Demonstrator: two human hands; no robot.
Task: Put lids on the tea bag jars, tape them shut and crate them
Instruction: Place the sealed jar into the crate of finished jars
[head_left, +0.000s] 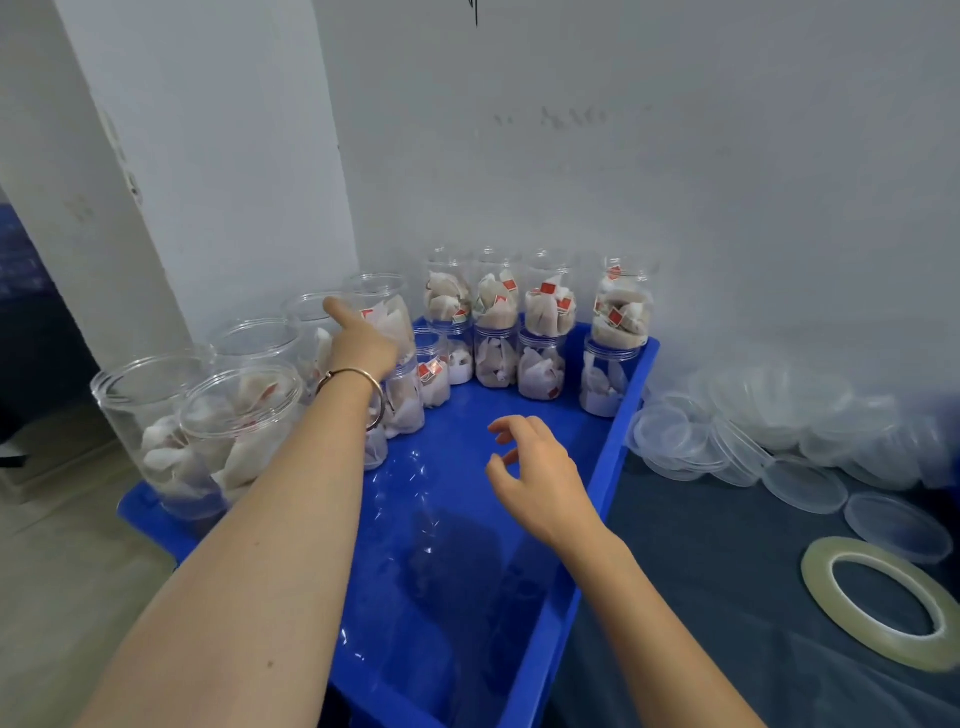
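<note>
A blue crate (618, 447) holds clear plastic jars of tea bags with red tags, stacked two high along its far and left sides. My left hand (358, 343) grips an upper jar (387, 317) at the far left corner, thumb against its side. The jars on the left, such as this open jar (239, 415), have no lids. My right hand (535, 467) hovers over the crate's bare floor, fingers apart, holding nothing. A pile of clear lids (769, 431) lies right of the crate. A roll of clear tape (883, 603) lies flat on the dark table at the right.
A white wall stands right behind the crate, and a white pillar (156, 182) is at the left. A dark cloth (701, 597) covers the table to the right of the crate. Pale floor shows at the lower left.
</note>
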